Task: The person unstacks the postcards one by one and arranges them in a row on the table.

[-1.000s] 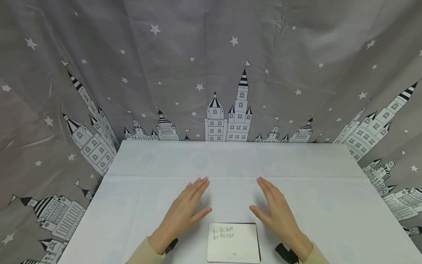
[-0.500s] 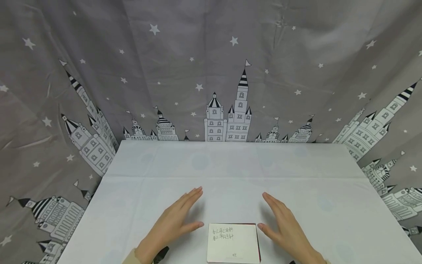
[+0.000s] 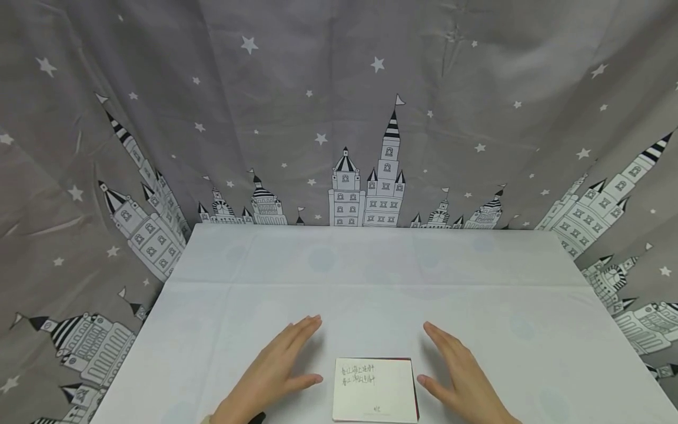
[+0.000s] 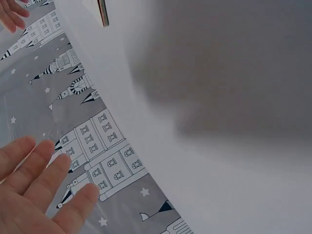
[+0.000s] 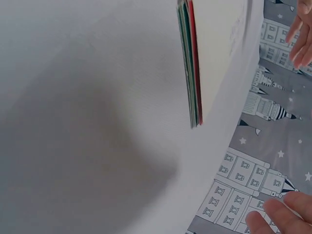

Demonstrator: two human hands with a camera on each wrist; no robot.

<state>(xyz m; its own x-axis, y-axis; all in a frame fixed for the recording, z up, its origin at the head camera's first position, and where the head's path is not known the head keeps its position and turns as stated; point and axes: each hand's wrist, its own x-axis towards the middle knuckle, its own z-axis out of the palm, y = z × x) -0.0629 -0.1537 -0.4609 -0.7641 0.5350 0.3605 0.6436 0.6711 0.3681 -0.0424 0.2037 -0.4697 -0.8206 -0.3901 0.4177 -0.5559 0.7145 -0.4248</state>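
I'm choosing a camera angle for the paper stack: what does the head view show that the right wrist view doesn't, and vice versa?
Only the head view shows the whole top of the paper stack, its handwriting in distinct lines. Only the right wrist view shows the green layers along the stack's side. Both show the left hand, the right hand, the stack's red edge and the castle-print curtain.

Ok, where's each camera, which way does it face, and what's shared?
Head: head-worn, facing forward and down at table, paper stack and castle-print curtain; left hand and right hand show.
Left wrist: on that wrist, looking over table to curtain; left hand lower left, right hand top left.
Right wrist: on that wrist, facing likewise; right hand lower right, left hand top right.
Both wrist views share the stack's edge.
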